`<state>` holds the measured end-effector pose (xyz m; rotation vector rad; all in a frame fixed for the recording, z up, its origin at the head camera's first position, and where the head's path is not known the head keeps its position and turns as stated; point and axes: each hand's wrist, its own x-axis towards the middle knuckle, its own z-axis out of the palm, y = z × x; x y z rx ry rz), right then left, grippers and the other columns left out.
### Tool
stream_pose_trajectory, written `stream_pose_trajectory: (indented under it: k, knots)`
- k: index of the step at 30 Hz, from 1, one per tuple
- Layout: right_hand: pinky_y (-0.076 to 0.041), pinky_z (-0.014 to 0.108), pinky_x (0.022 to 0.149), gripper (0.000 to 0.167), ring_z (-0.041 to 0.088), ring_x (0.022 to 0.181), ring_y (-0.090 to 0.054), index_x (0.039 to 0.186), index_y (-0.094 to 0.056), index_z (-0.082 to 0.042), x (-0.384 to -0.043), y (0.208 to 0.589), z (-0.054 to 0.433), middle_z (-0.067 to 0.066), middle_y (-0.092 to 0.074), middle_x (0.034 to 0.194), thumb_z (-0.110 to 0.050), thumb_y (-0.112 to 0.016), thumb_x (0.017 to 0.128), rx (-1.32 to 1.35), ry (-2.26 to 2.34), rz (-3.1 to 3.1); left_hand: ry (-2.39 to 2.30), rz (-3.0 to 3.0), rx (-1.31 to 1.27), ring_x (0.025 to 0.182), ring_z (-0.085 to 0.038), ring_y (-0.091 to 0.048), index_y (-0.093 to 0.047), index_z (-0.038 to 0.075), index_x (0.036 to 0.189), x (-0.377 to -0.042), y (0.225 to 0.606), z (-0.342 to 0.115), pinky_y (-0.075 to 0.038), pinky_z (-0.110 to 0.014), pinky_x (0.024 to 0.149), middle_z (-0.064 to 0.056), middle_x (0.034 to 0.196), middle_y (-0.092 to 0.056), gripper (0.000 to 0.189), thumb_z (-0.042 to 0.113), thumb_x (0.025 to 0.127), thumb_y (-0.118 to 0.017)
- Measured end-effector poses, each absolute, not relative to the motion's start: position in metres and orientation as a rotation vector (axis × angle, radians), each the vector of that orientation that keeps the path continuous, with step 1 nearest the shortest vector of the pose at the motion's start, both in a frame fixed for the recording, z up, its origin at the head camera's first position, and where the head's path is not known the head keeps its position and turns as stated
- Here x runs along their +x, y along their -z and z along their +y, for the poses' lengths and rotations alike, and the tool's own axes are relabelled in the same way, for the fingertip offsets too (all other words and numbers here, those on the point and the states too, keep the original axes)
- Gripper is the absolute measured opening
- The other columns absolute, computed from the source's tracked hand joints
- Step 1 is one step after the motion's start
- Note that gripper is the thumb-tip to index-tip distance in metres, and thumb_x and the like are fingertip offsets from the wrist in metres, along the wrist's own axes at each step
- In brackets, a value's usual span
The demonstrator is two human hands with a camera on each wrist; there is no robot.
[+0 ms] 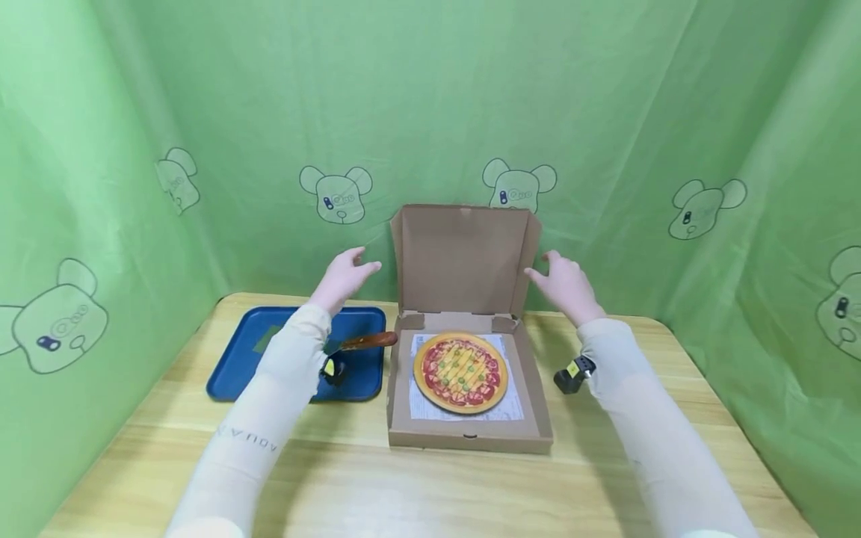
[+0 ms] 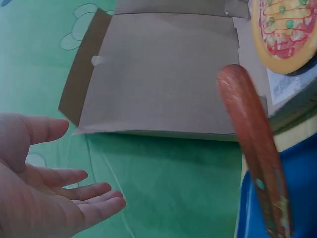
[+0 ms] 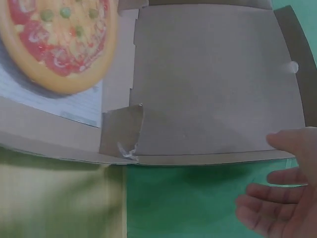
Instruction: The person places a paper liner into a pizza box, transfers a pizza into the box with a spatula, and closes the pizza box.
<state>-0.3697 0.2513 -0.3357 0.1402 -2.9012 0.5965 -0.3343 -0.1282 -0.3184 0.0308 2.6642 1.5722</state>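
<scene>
A cardboard pizza box [image 1: 430, 439] stands on the table with its lid [image 1: 464, 261] raised upright at the back. Inside, a round pizza [image 1: 460, 372] with red and yellow topping lies on a printed paper sheet [image 1: 513, 403]. My left hand [image 1: 344, 278] hovers left of the lid, fingers apart and holding nothing; the left wrist view shows a gap between fingertips and cardboard. On the other side, my right hand [image 1: 565, 285] is held beside the lid's right edge. Its thumb overlaps that edge in the right wrist view, and the fingers are loosely bent around nothing.
Left of the box lies a blue tray [image 1: 366, 373], partly covered by my left forearm. A tool with a brown wooden handle [image 1: 368, 341] rests over it, the handle end reaching toward the box. Green curtain [image 1: 430, 97] surrounds the wooden table [image 1: 336, 478] at the back and sides.
</scene>
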Motion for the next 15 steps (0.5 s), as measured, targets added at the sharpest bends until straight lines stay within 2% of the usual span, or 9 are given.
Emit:
stream_pose_trajectory:
  k: [7,11,15]
  knots:
    - [-0.049,0.061,0.092,0.064,0.051,0.116,-0.054,0.14,-0.039,0.007,-0.387,0.327,0.244,0.033,-0.05,0.136,-0.041,-0.05,0.099,0.079,-0.677,-2.811,-1.579,2.691,-0.001,0.146,-0.033,-0.029,-0.023,0.003,0.153,-0.364,0.306,-0.106,-0.027,-0.046,0.121,-0.016,0.16,-0.026,0.07,0.03,0.097,-0.056]
    - [-0.048,0.062,0.094,0.067,0.052,0.116,-0.053,0.14,-0.038,0.009,-0.394,0.324,0.24,0.035,-0.049,0.136,-0.042,-0.05,0.099,0.056,-0.702,-2.79,-1.609,2.68,-0.049,0.147,-0.033,-0.027,-0.024,0.003,0.153,-0.378,0.303,-0.096,-0.025,-0.045,0.122,-0.015,0.161,-0.025,0.069,0.029,0.098,-0.056]
    - [-0.049,0.061,0.092,0.067,0.052,0.114,-0.055,0.137,-0.039,0.011,-0.398,0.323,0.238,0.035,-0.051,0.133,-0.043,-0.048,0.099,0.043,-0.722,-2.782,-1.615,2.658,-0.082,0.146,-0.032,-0.03,-0.028,0.002,0.152,-0.389,0.298,-0.09,-0.027,-0.045,0.121,-0.015,0.159,-0.029,0.065,0.028,0.098,-0.056]
